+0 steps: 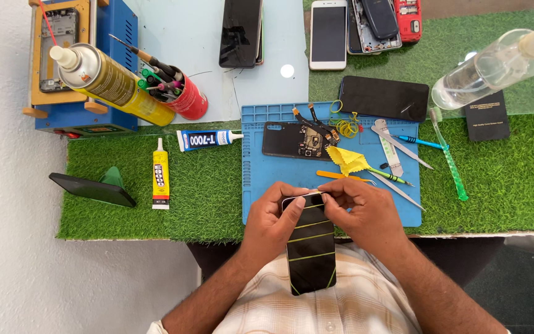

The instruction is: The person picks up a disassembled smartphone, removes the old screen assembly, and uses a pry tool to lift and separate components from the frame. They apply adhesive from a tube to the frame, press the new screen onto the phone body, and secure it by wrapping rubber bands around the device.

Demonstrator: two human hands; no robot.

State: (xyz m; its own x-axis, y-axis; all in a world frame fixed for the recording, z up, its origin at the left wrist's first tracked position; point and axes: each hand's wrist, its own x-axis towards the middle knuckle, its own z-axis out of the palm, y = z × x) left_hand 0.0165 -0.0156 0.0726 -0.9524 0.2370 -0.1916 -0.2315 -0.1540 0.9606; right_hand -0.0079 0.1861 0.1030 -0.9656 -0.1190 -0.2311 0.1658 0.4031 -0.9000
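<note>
both hands, left hand (271, 218) and right hand (358, 211), have fingers closed on a phone (310, 247) bound with rubber bands. more bands (345, 127) lie at twelve o'clock (the top one likely needs seating).

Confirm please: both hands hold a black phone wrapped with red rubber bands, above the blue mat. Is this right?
Not quite. The rubber bands around the black phone are yellow, not red, as the head view shows. The rest is right: the left hand and right hand hold it by the blue mat.

- We are looking down on a table covered with green artificial turf (502, 179), lying in bright, even light.
- Left of the turf, a white textured wall (7, 247) is running alongside.
- Right of the turf's near edge, dark floor (526, 291) is showing.
</note>
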